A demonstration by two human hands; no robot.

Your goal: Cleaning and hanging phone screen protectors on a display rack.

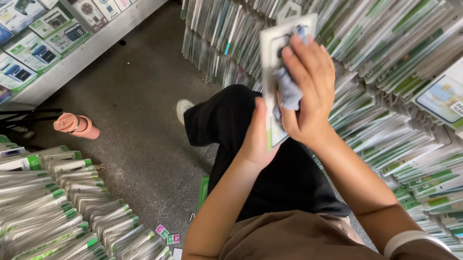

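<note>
Clear-plastic sleeved packages with green tabs (51, 226) fill the left of the view, stacked on edge in long overlapping rows that reach the lower left corner. Above them, at upper left, a shelf (99, 43) carries boxed items with green and white fronts, laid flat. A pink bottle (76, 125) lies on its side on the grey floor (137, 117), near the top of the left rows and apart from them. 2 or 3 small pink and green scraps (167, 235) lie on the floor beside the lower rows.

Centre: black trouser leg (258, 162) extends away from the camera to a white shoe (183, 107); brown top shows at the bottom edge.

Left hand (256, 139) is closed on the lower edge of a flat white package (273, 61), holding it upright in front of the person, above the leg. Right hand (308, 89) is pressed against the face of that package, fingers curled over a crumpled blue-grey cloth (289, 91) that lies between palm and package. Part of the cloth shows below the fingers.

Right: more green-tabbed packages (419, 143) in dense slanted stacks, running from the top edge to the lower right corner, just behind both hands. Several larger flat packs with printed fronts (459, 92) lie on top at the right.
</note>
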